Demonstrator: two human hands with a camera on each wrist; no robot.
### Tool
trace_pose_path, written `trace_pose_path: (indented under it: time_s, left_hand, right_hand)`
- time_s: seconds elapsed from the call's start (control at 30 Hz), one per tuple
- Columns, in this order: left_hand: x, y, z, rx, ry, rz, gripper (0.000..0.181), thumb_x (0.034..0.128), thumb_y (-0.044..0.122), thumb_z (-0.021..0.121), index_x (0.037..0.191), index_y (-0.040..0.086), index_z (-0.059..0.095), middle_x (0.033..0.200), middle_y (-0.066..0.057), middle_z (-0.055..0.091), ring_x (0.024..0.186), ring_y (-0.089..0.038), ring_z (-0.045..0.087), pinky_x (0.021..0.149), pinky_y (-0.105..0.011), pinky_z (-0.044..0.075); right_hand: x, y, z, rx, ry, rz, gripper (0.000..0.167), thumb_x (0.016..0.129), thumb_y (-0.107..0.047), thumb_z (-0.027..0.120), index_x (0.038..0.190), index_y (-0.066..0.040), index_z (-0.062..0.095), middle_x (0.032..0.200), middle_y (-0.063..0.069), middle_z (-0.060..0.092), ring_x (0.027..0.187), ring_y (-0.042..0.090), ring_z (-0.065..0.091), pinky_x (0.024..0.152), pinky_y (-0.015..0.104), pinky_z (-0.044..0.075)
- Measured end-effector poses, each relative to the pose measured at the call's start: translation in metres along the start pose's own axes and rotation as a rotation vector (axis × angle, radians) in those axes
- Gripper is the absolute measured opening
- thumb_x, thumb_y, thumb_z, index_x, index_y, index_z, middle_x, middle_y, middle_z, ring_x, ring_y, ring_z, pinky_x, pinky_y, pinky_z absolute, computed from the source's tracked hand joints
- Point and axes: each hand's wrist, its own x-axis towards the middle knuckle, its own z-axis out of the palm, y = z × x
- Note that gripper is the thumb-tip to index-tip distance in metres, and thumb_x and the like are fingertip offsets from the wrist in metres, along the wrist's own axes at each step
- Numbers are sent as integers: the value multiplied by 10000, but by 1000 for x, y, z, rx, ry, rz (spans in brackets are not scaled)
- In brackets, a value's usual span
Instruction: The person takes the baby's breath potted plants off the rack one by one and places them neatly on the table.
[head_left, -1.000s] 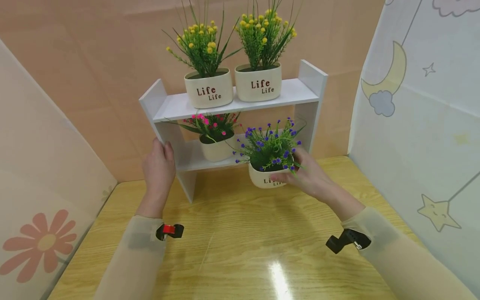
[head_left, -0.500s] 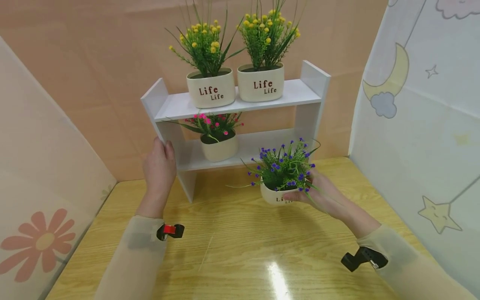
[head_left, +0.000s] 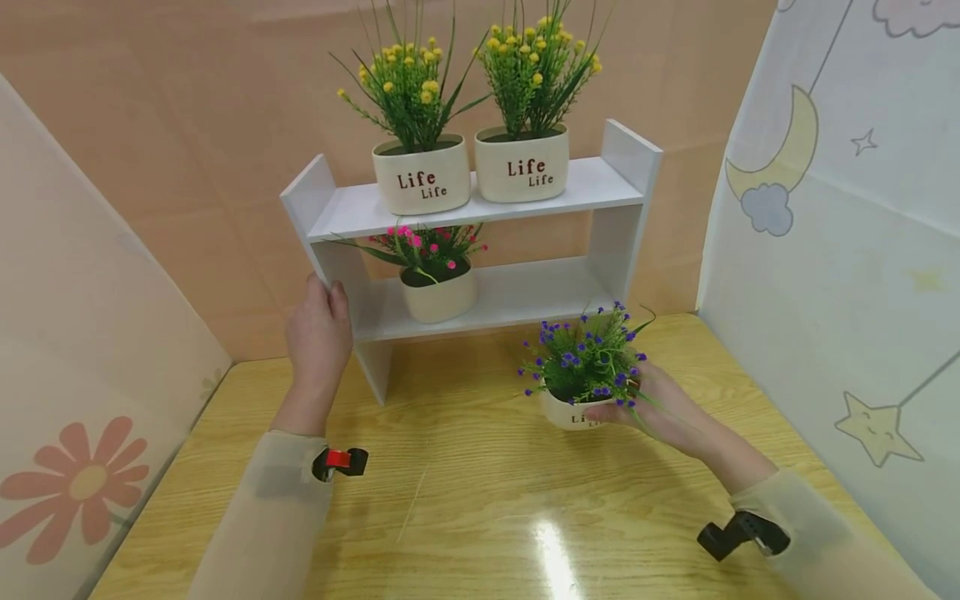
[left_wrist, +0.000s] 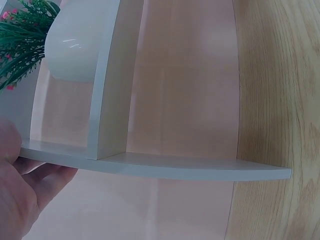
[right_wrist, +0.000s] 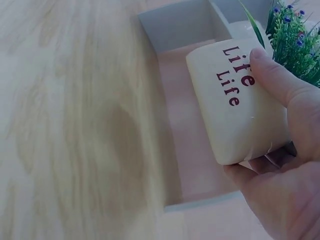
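Note:
The left hand [head_left: 318,350] grips the left side panel of the white two-tier shelf [head_left: 540,293]; the left wrist view shows fingers [left_wrist: 52,182] behind the panel [left_wrist: 175,169]. Held in the right hand [head_left: 671,417] is the cream "Life" pot [head_left: 562,410] with purple flowers [head_left: 592,354], in front of the shelf's right end. In the right wrist view the thumb [right_wrist: 280,77] lies over the lettered face of the pot [right_wrist: 240,115], other fingers beneath it. The pot with pink flowers [head_left: 440,298] stands on the lower tier, left part.
Two "Life" pots with yellow flowers, one at left [head_left: 422,182] and one at right [head_left: 522,171], stand on the upper tier. The shelf stands on a wooden table [head_left: 465,483], with a peach cloth [head_left: 187,208] behind and patterned white panels [head_left: 825,275] at both sides.
The right hand has carried the purple-flowered pot away from the shelf's lower tier, toward the lower right. The left hand keeps its grip on the side panel.

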Motion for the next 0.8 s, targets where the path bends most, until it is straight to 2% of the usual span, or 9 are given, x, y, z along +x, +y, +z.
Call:
trace_pose_path:
  time_s: [0.07,0.1,0.17,0.23,0.37,0.4,0.5,0.63,0.8]
  left_hand:
    - [0,0,0,1,0,0,388,1199,232,451,1343,-103,581,1093,-351,743,918,-547,754,681,-667,580]
    - [0,0,0,3,0,1,391,1200,234,450,1348,-103,581,1094,-350,743,916,-546,753,682,-667,578]
    - [0,1,1,2,2,2,392,1199,235,454,1361,-99,581,1117,-350,744,931,-548,753,697,-672,582]
    - [1,1,1,0,7,6,388,1196,230,459,1359,-100,583,1112,-352,743,930,-554,750,700,-678,578]
    - [1,0,1,-5,13,7,389,1195,236,460,1352,-98,585,1104,-351,743,931,-556,750,697,-677,580]
    - [1,0,1,-4,12,8,390,1196,238,460,1350,-97,585,1102,-350,743,927,-553,750,692,-674,581]
    - [1,-1,1,1,12,12,388,1196,238,461,1339,-101,585,1087,-348,743,910,-546,753,673,-663,580]
    - [1,-1,1,-2,18,14,380,1193,230,465,1338,-100,587,1088,-346,745,923,-550,752,681,-669,574]
    - [0,-1,1,-8,20,11,376,1192,229,462,1334,-95,589,1109,-346,746,956,-559,749,712,-683,576]
  right_hand:
    - [-1,7,0,-5,7,-23,576,1007,-329,851,1502,-197,588,1425,3,687,1299,208,654,1105,420,539]
    - [-3,10,-1,-12,6,-22,472,1012,-317,845,1401,-156,631,1380,18,712,1304,225,655,1109,430,537]
    - [-6,15,-2,-37,9,28,538,1015,-350,839,1420,-78,614,1422,139,679,1336,363,631,1113,552,522]
    - [-10,20,-3,-49,5,57,575,1025,-361,824,1420,-15,588,1402,210,660,1318,426,623,1095,635,501]
    - [-11,30,-5,-35,-11,24,503,1042,-328,806,1431,-65,624,1318,119,701,1192,302,697,1031,496,571]
    - [-11,33,-5,-3,-21,-5,400,1045,-281,805,1380,-116,661,1253,48,729,1130,234,714,1004,436,583]
    - [-10,40,-6,36,-38,-50,343,1054,-240,792,1381,-229,689,1237,-67,752,1106,127,722,975,301,582]
    - [-11,46,-7,39,-34,-26,436,1066,-275,777,1476,-294,629,1314,-99,717,1189,95,682,1032,292,548]
    - [-14,52,-8,-12,-19,-2,406,1064,-296,779,1444,-245,644,1331,-27,686,1212,152,664,1041,339,545]
